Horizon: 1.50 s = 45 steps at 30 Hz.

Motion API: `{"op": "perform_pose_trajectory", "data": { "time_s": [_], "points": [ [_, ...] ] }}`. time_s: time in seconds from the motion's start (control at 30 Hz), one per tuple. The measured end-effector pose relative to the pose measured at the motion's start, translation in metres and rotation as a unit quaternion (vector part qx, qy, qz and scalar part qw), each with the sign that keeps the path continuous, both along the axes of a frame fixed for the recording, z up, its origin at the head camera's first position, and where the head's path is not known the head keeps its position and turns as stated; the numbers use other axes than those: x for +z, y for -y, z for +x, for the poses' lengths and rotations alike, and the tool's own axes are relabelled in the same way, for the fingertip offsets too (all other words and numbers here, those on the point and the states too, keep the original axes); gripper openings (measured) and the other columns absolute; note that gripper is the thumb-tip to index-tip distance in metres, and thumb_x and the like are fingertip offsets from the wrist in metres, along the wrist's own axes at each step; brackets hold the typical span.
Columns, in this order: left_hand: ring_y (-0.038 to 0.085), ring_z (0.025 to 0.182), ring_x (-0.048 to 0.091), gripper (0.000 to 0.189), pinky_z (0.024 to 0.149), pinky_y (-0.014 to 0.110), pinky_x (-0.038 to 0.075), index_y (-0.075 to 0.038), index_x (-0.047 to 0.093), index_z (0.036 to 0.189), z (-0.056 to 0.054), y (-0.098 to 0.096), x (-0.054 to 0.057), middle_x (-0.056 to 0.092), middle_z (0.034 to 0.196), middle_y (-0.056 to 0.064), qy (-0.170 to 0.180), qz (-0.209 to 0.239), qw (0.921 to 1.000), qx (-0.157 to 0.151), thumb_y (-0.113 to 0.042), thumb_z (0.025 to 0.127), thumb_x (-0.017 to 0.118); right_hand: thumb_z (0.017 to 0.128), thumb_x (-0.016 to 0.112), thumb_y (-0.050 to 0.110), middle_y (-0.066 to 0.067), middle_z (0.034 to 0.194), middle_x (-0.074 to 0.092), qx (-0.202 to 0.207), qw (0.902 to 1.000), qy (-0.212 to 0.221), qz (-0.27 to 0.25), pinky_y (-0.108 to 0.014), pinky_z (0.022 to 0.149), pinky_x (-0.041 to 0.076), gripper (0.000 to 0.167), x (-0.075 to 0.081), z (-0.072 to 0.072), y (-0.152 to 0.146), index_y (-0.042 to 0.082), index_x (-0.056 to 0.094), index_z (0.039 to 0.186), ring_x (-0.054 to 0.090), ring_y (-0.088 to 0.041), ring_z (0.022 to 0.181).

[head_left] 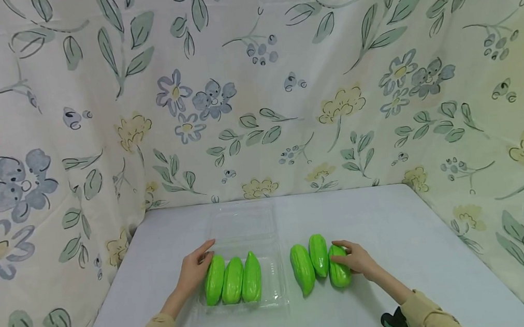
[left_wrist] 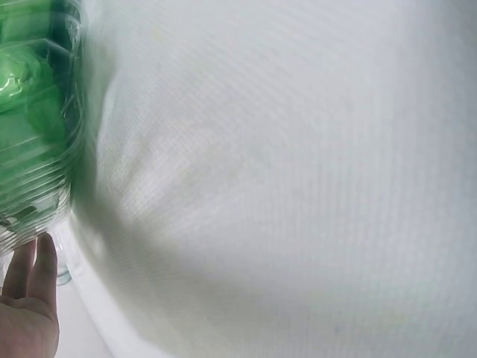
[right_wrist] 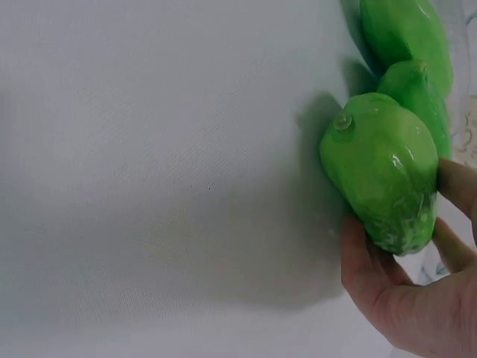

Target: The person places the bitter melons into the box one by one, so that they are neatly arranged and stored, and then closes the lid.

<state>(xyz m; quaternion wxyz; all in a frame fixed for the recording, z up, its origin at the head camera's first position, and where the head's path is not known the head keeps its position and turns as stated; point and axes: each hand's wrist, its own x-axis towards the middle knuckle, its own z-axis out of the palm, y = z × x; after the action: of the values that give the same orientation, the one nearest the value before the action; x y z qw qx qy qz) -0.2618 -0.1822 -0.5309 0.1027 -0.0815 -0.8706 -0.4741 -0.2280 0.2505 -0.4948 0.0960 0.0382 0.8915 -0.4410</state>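
Note:
A clear plastic clamshell box [head_left: 272, 282] lies on the table with three glossy green gourds [head_left: 232, 283] side by side in its left part. My left hand [head_left: 195, 268] is at the box's upper left edge, beside the leftmost gourd. In the left wrist view, its straight fingers [left_wrist: 43, 272] touch the ribbed plastic wall. To the right of the box, my right hand [head_left: 358, 260] grips a green gourd [right_wrist: 384, 168] between thumb and fingers. Two more gourds, one left [head_left: 303, 269] and one middle [head_left: 319, 254], lie close beside the gripped one.
The box's transparent lid [head_left: 241, 222] lies folded back toward the far table edge. A white cloth covers the table [head_left: 389, 225]. Floral curtains [head_left: 255, 91] hang behind it and along both sides.

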Motion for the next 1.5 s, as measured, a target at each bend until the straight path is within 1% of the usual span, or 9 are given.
{"op": "perform_pose_trajectory", "data": {
  "time_s": [0.13,0.33,0.5,0.63,0.77,0.9,1.17,1.37,1.5],
  "points": [
    [0.021,0.103,0.063,0.037,0.082,0.03,0.052,-0.009,0.057,0.131,-0.001,0.0,0.0,0.056,0.135,0.011,-0.002,-0.001,1.0,-0.002,-0.009,0.094,0.058,0.086,0.069,0.021,-0.033,0.124,0.052,-0.001,1.0,-0.001,0.002,-0.042,0.069,0.056,0.056,0.0,0.0,0.0,0.001,0.05,0.134,0.061,-0.031,0.099],
    [0.029,0.11,0.062,0.037,0.088,0.041,0.052,-0.008,0.057,0.132,0.001,0.0,-0.001,0.055,0.136,0.013,-0.005,0.002,1.0,-0.008,-0.008,0.094,0.057,0.086,0.07,0.022,-0.033,0.124,0.052,-0.008,1.0,0.003,0.004,-0.041,0.07,0.056,0.055,0.0,0.001,0.001,0.001,0.051,0.134,0.06,-0.033,0.101],
    [0.032,0.111,0.062,0.038,0.088,0.042,0.052,-0.007,0.057,0.132,0.002,0.0,0.0,0.055,0.136,0.015,-0.01,0.007,0.9998,-0.013,-0.007,0.094,0.057,0.085,0.07,0.023,-0.033,0.124,0.052,-0.018,0.9998,-0.001,0.004,-0.041,0.071,0.056,0.056,0.0,0.003,0.001,0.002,0.051,0.133,0.06,-0.035,0.102],
    [0.03,0.109,0.063,0.037,0.086,0.04,0.052,-0.007,0.057,0.131,0.002,0.0,0.001,0.055,0.136,0.014,-0.007,0.006,0.9999,-0.01,-0.007,0.094,0.057,0.085,0.07,0.022,-0.033,0.123,0.052,-0.024,0.9997,-0.005,0.0,-0.04,0.07,0.056,0.056,0.0,0.004,-0.001,0.002,0.051,0.134,0.061,-0.033,0.1],
    [0.028,0.108,0.063,0.037,0.087,0.04,0.052,-0.008,0.057,0.132,0.001,0.0,0.0,0.055,0.136,0.013,-0.003,0.005,1.0,-0.006,-0.008,0.094,0.057,0.086,0.07,0.022,-0.035,0.124,0.052,-0.029,0.9995,-0.008,-0.011,-0.037,0.068,0.056,0.056,0.001,0.004,-0.003,0.002,0.05,0.135,0.062,-0.029,0.095],
    [0.03,0.11,0.063,0.037,0.09,0.044,0.051,-0.008,0.056,0.132,0.001,0.0,0.0,0.054,0.137,0.014,-0.002,0.005,1.0,-0.007,-0.008,0.094,0.057,0.086,0.069,0.021,-0.036,0.125,0.05,-0.037,0.9988,-0.011,-0.029,-0.035,0.066,0.056,0.057,0.003,0.003,-0.006,0.001,0.048,0.136,0.063,-0.025,0.092],
    [0.032,0.115,0.059,0.038,0.092,0.047,0.049,-0.008,0.056,0.133,0.001,0.0,0.0,0.053,0.138,0.015,0.003,0.003,1.0,-0.008,-0.009,0.095,0.056,0.089,0.067,0.024,-0.037,0.131,0.046,-0.043,0.9976,-0.01,-0.053,-0.038,0.073,0.056,0.059,0.011,0.002,-0.011,0.001,0.045,0.138,0.059,-0.037,0.107],
    [0.031,0.111,0.062,0.037,0.091,0.045,0.05,-0.008,0.056,0.132,0.001,-0.001,-0.001,0.053,0.137,0.014,-0.003,-0.001,1.0,-0.007,-0.01,0.095,0.056,0.09,0.065,0.026,-0.037,0.133,0.045,-0.049,0.9961,-0.007,-0.073,-0.039,0.076,0.056,0.061,0.015,0.002,-0.014,0.001,0.041,0.141,0.055,-0.041,0.114],
    [0.034,0.114,0.06,0.037,0.092,0.048,0.049,-0.007,0.056,0.132,0.002,-0.001,0.0,0.052,0.138,0.016,-0.003,0.005,0.9999,-0.011,-0.009,0.095,0.056,0.092,0.063,0.027,-0.037,0.136,0.041,-0.055,0.9941,0.0,-0.094,-0.041,0.08,0.056,0.061,0.016,0.003,-0.015,0.001,0.038,0.142,0.052,-0.043,0.118]
  ]
}}
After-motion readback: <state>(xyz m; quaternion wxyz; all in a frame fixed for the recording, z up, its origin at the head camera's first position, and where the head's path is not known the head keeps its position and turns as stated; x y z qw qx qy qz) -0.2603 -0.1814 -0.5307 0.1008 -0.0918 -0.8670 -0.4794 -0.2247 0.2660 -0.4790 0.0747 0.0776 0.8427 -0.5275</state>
